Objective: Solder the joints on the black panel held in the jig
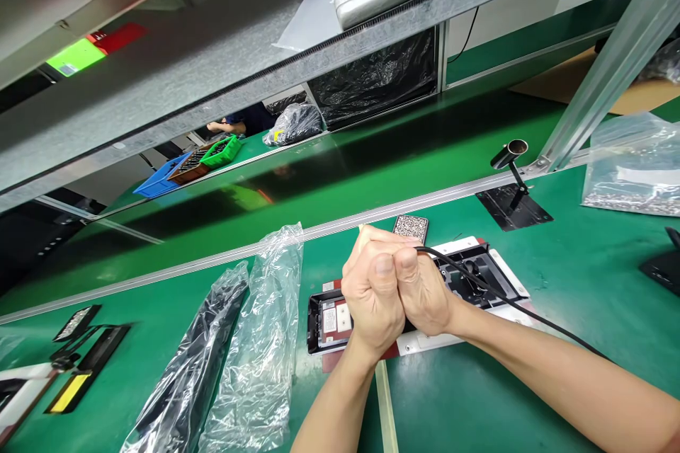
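Note:
My left hand (373,290) and my right hand (428,291) are closed and pressed together, thumbs side by side. A black cable (510,299) enters my right hand at the top and trails over the right forearm. Whatever my left fingers close around is hidden. Beneath both hands lies a long black plastic housing (314,323), its open inside facing up, on a white and dark red fixture (508,272). Labelled parts show at its left end and small black parts at its right. My hands cover its middle.
Behind the fixture sits a small tray of tiny metal parts (411,228). Plastic-wrapped black pieces (194,361) and a clear bag (255,354) lie left. A tube holder (508,154) stands back right, near a bag of small parts (632,170). A metal shelf (297,71) hangs overhead.

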The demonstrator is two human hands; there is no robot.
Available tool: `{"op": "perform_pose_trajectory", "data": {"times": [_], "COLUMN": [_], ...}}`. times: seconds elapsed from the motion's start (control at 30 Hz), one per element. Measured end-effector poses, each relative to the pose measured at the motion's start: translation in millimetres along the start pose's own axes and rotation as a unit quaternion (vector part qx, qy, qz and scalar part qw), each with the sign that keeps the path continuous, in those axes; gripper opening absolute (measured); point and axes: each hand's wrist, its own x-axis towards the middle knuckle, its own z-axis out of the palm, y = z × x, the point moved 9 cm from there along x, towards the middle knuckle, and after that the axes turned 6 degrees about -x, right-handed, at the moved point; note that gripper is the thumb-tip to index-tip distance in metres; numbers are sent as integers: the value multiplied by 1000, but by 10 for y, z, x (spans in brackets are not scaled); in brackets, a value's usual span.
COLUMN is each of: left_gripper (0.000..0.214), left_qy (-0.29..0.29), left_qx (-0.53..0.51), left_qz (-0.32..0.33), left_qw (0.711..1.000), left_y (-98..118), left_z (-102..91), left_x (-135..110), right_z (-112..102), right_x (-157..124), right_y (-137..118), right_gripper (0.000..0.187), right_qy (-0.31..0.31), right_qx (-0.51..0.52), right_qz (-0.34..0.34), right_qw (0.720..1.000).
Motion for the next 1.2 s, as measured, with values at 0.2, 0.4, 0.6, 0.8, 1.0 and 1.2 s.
{"op": "perform_pose_trajectory", "data": {"times": [0.2, 0.4, 0.6, 0.8, 1.0, 1.2], "left_gripper": [40, 40, 39, 40, 38, 39], "left_qy": [0, 0, -2, -6, -3, -5], "left_qx": [9, 4, -1, -2, -15, 9], "left_qz": [0, -1, 2, -4, -7, -8], "left_qw": [1000, 1000, 1000, 1000, 1000, 1000], "left_y": [9, 3, 25, 21, -8, -5], "left_z": [4, 2, 8, 5, 3, 22], "left_x": [6, 4, 5, -1, -10, 1], "right_z": [3, 7, -1, -3, -2, -9], "right_x": [7, -5, -8, -1, 2, -13], "right_y": [-59, -31, -18, -33, -41, -2], "right_gripper": [69, 72, 72, 71, 70, 69], "right_qy": [-2, -4, 10, 17, 6, 4], "right_qx": [16, 11, 29, 13, 13, 0], "right_qz": [-26, -13, 9, -9, -20, -15], "right_qw": [1000, 1000, 999, 1000, 1000, 1000]}}
